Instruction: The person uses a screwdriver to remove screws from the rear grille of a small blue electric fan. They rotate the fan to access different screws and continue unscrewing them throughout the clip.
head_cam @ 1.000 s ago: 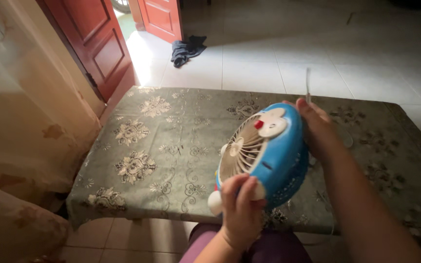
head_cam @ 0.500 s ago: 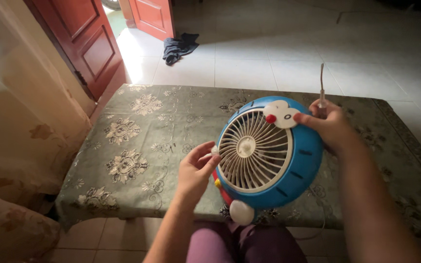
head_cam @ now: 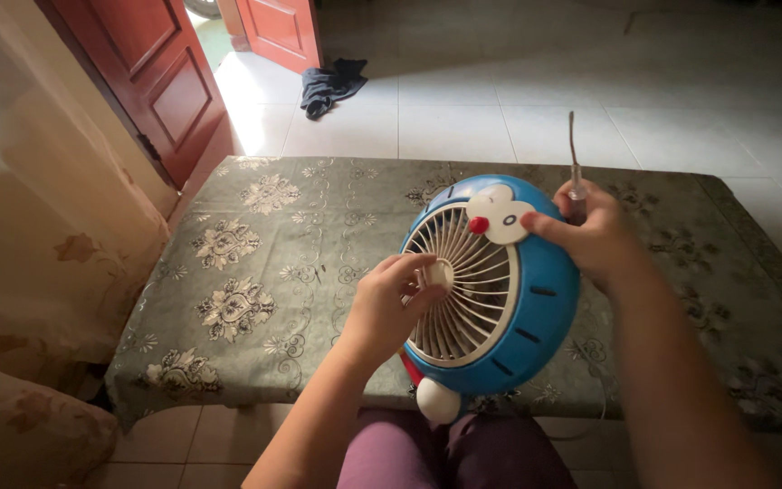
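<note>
The left hand lies on the front grille of a round blue desk fan, fingers curled loosely with the tips at the cream hub in the middle of the grille; it touches but does not clamp anything. The right hand grips the fan's upper right rim, thumb pressed on the white cartoon face with its red nose, and in the same closed fist holds a thin screwdriver whose shaft points straight up. Its tip is too small and dim to make out, probably a plain blade. The fan is held tilted above the near edge of a low table covered in a grey-green floral cloth, over the person's purple-clad lap. A white ball foot hangs from the fan's underside. Beyond the table lie pale floor tiles, a dark cloth heap and red doors.
</note>
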